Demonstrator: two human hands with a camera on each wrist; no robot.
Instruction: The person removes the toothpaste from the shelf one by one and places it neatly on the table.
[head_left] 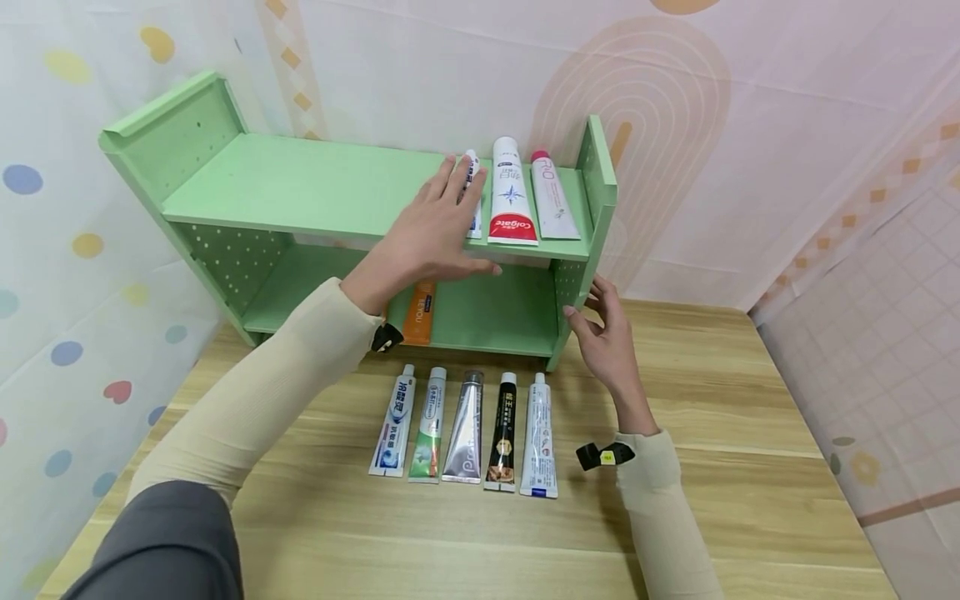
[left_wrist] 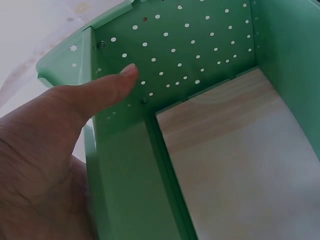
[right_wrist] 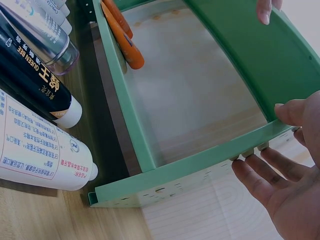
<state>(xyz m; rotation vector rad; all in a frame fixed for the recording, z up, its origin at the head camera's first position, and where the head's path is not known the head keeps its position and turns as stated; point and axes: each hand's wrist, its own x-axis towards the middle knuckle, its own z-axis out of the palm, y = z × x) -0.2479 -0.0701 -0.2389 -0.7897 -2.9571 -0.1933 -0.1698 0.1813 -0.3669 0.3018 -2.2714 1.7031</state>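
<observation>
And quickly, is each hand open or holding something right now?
Left hand: open, fingers over a white-and-blue toothpaste tube.
Right hand: closed, gripping the light-green perforated rack's right end panel between thumb and fingers.

Colgate, BEYOU, QUEEN BEE: the names I can read
On the green shelf (head_left: pixel 300 183), up top, a white tube with a red end (head_left: pixel 512 196) says Colgate and 劲白, and a pink-capped tube (head_left: pixel 553 198) beside it seems to say RIO; the blue characters on the small tube (head_left: pixel 475 212) are partly covered by my left hand (head_left: pixel 438 221). Below, an orange tube (head_left: pixel 419 315) reads BEYOU. On the table (head_left: pixel 750 467), the leftmost tube (head_left: pixel 393 425) says 冷酸灵 and 抗敏感, and the black tube (head_left: pixel 502 435) 蜂王 and QUEEN BEE. The silver tube (head_left: pixel 464 432) carries big letters I can't make out fully; the rightmost tube (head_left: pixel 538 437) has blue Chinese lines and a red one seemingly starting 产品名称.
</observation>
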